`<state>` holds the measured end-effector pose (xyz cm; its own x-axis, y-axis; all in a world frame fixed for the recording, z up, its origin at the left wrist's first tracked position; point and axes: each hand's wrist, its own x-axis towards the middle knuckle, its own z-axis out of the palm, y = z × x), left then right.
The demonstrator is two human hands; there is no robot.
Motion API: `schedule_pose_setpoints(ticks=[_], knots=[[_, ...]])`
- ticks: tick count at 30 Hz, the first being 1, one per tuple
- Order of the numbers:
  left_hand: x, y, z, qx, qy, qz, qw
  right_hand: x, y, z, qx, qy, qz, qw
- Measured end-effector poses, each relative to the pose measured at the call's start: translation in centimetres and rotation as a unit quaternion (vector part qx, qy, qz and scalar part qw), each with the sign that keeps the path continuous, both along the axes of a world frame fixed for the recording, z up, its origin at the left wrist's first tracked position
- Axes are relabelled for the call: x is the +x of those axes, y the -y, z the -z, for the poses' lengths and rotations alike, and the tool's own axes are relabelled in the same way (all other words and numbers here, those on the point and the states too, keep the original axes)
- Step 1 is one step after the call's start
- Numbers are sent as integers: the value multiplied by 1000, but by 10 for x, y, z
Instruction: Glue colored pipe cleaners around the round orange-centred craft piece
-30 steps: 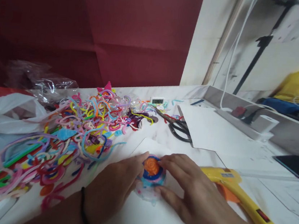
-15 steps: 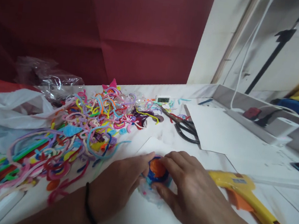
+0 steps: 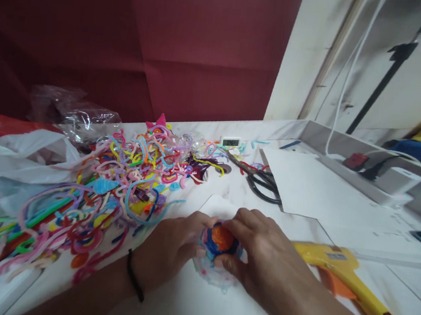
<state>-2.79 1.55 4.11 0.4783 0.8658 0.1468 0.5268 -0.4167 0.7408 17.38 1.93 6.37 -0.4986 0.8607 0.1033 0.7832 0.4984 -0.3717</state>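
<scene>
Between my hands is a small round craft piece (image 3: pixel 222 237) with an orange centre, a dark blue ring and a pale, clear-looking rim dotted with colour. My left hand (image 3: pixel 181 238), with a black band at the wrist, pinches its left side between thumb and fingers. On the opposite side my right hand (image 3: pixel 261 243) grips the edge, its thumb at the lower front and its fingers over the back. The fingertips hide part of the rim. Under the piece lies a white sheet (image 3: pixel 177 301). A yellow glue gun (image 3: pixel 367 284) with an orange trigger lies to the right of my right hand.
A heap of coloured pipe cleaners (image 3: pixel 127 178) spreads over the left, beside a white plastic bag (image 3: pixel 22 155). Black-handled scissors (image 3: pixel 264 184) lie behind my hands, near a small digital timer (image 3: pixel 230 142). A white board (image 3: pixel 307 179) and a power strip (image 3: pixel 369 179) occupy the back right.
My fingers have shifted slightly on the round piece, and more of its blue ring shows at the left. Both hands keep hold of it. The view has moved a little.
</scene>
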Motion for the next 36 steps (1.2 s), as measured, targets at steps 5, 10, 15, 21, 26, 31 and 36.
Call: schedule_pose_setpoints(ticks=[5,10,15,21,26,31,36], knots=[[-5,-7,1,-54,58,3,997,0,0,-2,-9,5,2,1000],[-8,-12,6,-94,109,22,989,0,-1,-4,-12,21,1,1000],[-11,-16,15,-134,159,31,978,-1,-2,-7,-14,39,2,999],[-11,-21,16,-136,185,24,973,-2,-1,-8,-24,59,3,998],[-9,-20,16,-133,202,31,970,-1,-1,-9,-19,63,-1,998],[-10,-19,23,-142,227,40,963,0,-3,-12,-10,60,-19,998],[-9,-18,24,-163,245,32,955,3,-5,-14,2,56,-44,997]])
